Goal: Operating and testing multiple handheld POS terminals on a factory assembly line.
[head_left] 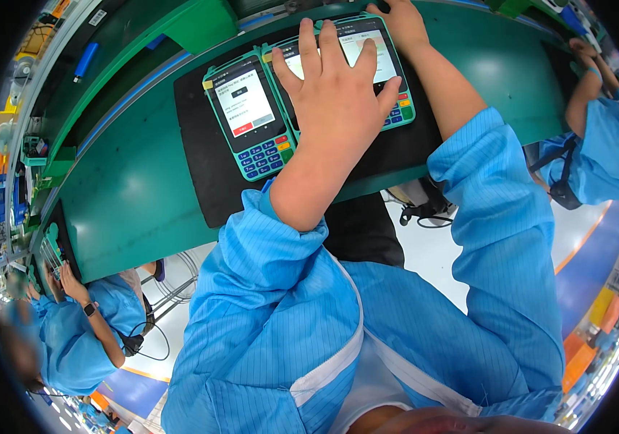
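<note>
Three teal-cased payment terminals with dark-framed screens and blue keypads lie side by side on a black mat point(197, 155). The left terminal point(248, 116) is in full view, its screen lit white with a red button. My left hand point(338, 98) reaches across the middle terminal point(291, 54) and the right terminal point(357, 29), fingers spread. It hides most of the middle one, and a fingertip is over the right terminal's lit screen. Around the upper right corner of that right terminal, my right hand point(402, 30) has its fingers bent, partly cut off by the picture's top.
A green worktable point(132, 195) carries the mat, with a green rail point(201, 25) along its far side. Two co-workers in blue sit at the bench, one person point(88, 329) to the left and another person point(599, 145) to the right. A blue marker-like object point(86, 61) lies at the upper left.
</note>
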### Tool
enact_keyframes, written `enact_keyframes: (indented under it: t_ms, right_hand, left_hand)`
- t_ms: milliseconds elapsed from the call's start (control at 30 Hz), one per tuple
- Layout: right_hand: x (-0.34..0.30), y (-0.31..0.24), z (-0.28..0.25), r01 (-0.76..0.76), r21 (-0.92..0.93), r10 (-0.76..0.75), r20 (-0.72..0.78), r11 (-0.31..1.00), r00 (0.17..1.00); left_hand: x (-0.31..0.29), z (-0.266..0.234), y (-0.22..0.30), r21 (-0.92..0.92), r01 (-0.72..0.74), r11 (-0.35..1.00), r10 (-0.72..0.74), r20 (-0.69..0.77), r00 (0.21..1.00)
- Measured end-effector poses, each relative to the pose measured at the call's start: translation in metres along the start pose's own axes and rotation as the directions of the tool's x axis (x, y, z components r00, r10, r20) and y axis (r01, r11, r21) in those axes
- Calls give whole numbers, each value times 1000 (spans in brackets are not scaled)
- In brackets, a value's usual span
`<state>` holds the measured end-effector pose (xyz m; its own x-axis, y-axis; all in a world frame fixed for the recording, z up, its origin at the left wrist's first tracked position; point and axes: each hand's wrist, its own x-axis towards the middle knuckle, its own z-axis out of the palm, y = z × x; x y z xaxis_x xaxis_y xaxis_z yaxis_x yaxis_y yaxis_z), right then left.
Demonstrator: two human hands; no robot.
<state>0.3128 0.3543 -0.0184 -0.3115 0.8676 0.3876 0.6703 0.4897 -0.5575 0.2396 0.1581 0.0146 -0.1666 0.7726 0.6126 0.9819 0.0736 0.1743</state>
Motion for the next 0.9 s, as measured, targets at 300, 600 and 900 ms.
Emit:
enact_keyframes:
  t_ms: [300, 600, 900]
  right_hand:
    - [4, 16, 8, 53, 0, -53, -17, 999, 998]
    - [15, 40, 22, 120, -44, -120, 11, 992, 993]
    - [15, 41, 21, 108, -40, -108, 3, 993, 994]
  left_hand:
    - [0, -8, -3, -21, 31, 999, -31, 4, 1000]
    - [-53, -64, -58, 94, 166, 982, -162, -51, 986]
    - [-68, -68, -87, 112, 243, 963, -245, -1, 970]
